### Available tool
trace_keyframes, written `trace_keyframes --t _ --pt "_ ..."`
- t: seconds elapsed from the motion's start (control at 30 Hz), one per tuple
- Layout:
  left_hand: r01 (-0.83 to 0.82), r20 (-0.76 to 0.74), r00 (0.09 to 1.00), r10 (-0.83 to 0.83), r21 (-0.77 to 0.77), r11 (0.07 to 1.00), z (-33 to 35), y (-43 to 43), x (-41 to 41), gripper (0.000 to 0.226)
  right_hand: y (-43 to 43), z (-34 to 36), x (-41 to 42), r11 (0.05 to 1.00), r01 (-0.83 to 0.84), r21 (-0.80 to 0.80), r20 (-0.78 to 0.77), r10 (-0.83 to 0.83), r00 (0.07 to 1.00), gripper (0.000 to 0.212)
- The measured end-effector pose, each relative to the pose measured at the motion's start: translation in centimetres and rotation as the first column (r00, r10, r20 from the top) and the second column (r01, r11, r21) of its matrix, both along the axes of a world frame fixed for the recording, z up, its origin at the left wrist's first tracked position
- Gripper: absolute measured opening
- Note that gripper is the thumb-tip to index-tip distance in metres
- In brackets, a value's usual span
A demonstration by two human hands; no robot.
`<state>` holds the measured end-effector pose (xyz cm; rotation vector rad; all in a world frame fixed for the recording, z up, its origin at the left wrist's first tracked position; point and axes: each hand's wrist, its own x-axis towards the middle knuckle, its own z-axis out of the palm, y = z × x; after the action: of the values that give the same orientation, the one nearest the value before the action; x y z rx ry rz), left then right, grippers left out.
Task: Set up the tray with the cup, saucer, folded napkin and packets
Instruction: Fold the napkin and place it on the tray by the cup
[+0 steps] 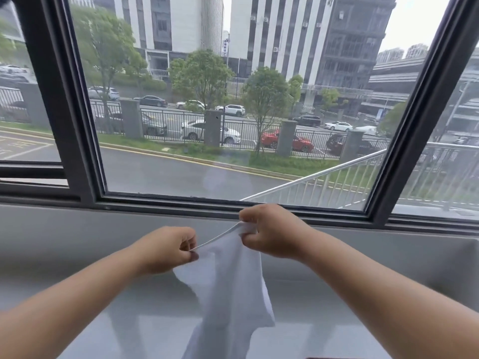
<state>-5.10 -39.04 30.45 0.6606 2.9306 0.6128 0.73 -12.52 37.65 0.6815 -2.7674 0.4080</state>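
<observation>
A white cloth napkin (pixel 230 288) hangs in the air in front of me, unfolded and drooping down past the bottom of the frame. My left hand (pixel 166 248) pinches its top edge at the left corner. My right hand (pixel 272 229), a little higher and further right, grips the other end of that edge, so the edge is stretched between them. The tray, cup, saucer and packets are out of sight.
A pale grey sill or counter (pixel 129 307) runs below the hands. Behind it stands a large window with a dark frame (pixel 77 112), looking onto a street with parked cars, trees and buildings.
</observation>
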Motion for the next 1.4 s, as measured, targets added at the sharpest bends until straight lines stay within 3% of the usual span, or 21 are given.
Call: trace_keyframes --t 0.23,0.4,0.53,0.63,0.7,0.77,0.93,1.1,1.3,1.4 --pt "-0.033 -0.068 0.997 0.039 0.081 0.996 -0.1 2.8 -0.5 0.020 5.3 -1.7 0.4 0.986 0.101 0.129 0.140 -0.119 0.983 0.029" --pt "-0.020 -0.169 0.985 0.031 0.063 0.998 0.3 5.0 -0.4 0.015 8.9 -4.1 0.1 0.964 0.127 0.232 0.272 -0.190 0.944 0.013" --pt "0.017 -0.186 0.982 -0.031 -0.075 0.997 0.7 5.0 -0.3 0.029 10.7 -4.7 -0.2 0.965 0.120 0.235 0.307 -0.191 0.932 0.025" --pt "0.037 -0.139 0.987 -0.080 -0.291 0.956 0.5 5.1 -0.5 0.041 11.4 -5.1 -0.5 0.964 0.115 0.239 0.314 -0.189 0.930 0.024" --pt "0.022 -0.155 0.983 -0.098 -0.431 0.902 0.0 5.1 -0.9 0.030 11.6 -5.2 -0.6 0.953 0.103 0.284 0.297 -0.189 0.936 0.027" --pt "0.006 -0.134 0.988 -0.077 -0.466 0.885 -0.4 4.7 -1.3 0.021 11.9 -5.3 -0.6 0.941 0.093 0.325 0.285 -0.191 0.939 0.031" --pt "-0.051 -0.072 0.997 0.022 -0.417 0.907 -1.7 3.2 -2.2 0.014 13.1 -5.5 -0.1 0.941 0.070 0.331 0.327 -0.184 0.927 0.033" --pt "-0.114 -0.100 0.991 0.092 -0.248 0.962 -2.5 3.1 -2.7 0.018 14.0 -5.7 -0.3 0.950 0.084 0.300 0.286 -0.174 0.942 0.034" --pt "-0.152 -0.175 0.977 0.121 -0.177 0.972 -1.7 3.1 -2.9 0.005 14.7 -5.5 -0.9 0.967 0.132 0.220 0.250 -0.187 0.950 0.020" --pt "-0.148 -0.173 0.979 0.110 -0.224 0.963 -0.6 2.5 -3.1 0.029 15.2 -4.9 -1.1 0.950 0.150 0.274 0.245 -0.220 0.944 0.027"
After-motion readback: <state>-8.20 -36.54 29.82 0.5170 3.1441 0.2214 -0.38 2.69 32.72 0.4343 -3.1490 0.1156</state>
